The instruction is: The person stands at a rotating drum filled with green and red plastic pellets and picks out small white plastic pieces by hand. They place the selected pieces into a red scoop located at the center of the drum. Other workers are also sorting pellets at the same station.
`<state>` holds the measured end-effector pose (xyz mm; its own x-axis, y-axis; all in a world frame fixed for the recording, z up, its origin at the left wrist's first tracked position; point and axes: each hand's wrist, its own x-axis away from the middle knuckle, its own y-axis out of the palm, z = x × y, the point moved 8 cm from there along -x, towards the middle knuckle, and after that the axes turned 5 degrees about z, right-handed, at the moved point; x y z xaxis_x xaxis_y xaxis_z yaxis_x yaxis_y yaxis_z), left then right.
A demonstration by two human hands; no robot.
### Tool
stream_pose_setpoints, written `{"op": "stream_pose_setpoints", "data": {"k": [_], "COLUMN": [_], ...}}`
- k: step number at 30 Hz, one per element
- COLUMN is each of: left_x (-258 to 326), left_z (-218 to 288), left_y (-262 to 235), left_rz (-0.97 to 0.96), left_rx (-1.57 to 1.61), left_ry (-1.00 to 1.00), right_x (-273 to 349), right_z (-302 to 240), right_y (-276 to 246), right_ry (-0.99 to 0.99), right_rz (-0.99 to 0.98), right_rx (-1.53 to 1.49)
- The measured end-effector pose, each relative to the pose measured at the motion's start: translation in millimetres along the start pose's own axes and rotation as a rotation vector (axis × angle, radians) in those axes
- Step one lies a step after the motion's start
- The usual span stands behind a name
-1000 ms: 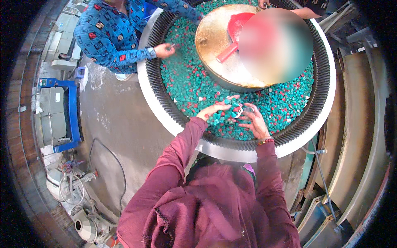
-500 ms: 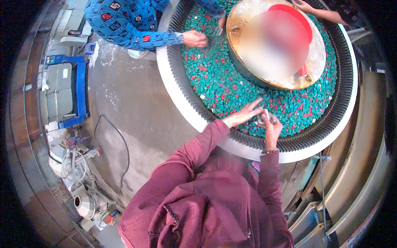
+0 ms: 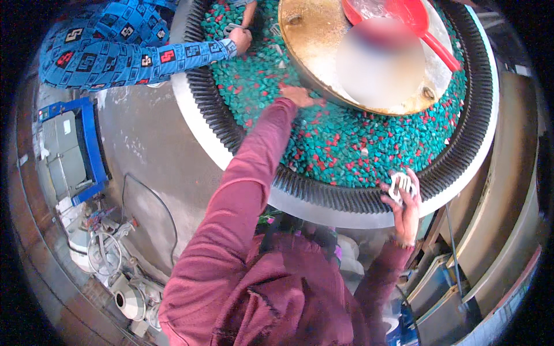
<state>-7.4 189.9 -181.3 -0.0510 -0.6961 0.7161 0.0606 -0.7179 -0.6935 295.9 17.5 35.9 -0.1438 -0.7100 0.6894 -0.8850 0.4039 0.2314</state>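
My right hand [image 3: 407,212] is closed round a small silvery-white slotted metal piece [image 3: 402,185] over the near right rim of a round tub [image 3: 340,218]. My left arm stretches across the tub. At its end, my left hand [image 3: 296,96] is low over the green and red pebble-like chips [image 3: 340,144], beside the raised round centre. Motion smears its fingers, so whether they hold anything is unclear. A few pale pieces, such as one white piece [image 3: 364,151], lie among the chips.
A co-worker's blue patterned sleeve [image 3: 190,55] and hand [image 3: 241,40] reach in from the upper left, by a metal piece. A red long-handled scoop [image 3: 441,52] rests on the rusty centre lid [image 3: 311,43]. Black ribbed lining [image 3: 323,195] edges the tub. A blue-framed machine [image 3: 92,144] stands left.
My hands have parted: the left went farther out and left over the chips, the right drew back to the rim with the metal piece. My view has shifted, and the scoop's handle now shows.
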Motion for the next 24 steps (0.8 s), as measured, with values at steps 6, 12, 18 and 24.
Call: {"op": "stream_pose_setpoints", "data": {"k": [6, 12, 18, 24], "left_x": [54, 157, 157, 96], "left_z": [46, 91, 42, 62], "left_y": [65, 81, 69, -11], "left_rz": [-0.254, -0.329, -0.261, 0.095], "left_rx": [0.232, 0.255, 0.01, -0.021], "left_ry": [0.344, 0.552, 0.742, 0.462], "right_x": [23, 5, -6, -5], "right_z": [17, 9, 4, 14], "right_y": [-19, 14, 7, -17], "right_ry": [-0.061, 0.073, 0.003, 0.031], "right_rz": [-0.102, -0.156, -0.12, -0.003], "right_rx": [-0.286, -0.218, -0.216, -0.072]}}
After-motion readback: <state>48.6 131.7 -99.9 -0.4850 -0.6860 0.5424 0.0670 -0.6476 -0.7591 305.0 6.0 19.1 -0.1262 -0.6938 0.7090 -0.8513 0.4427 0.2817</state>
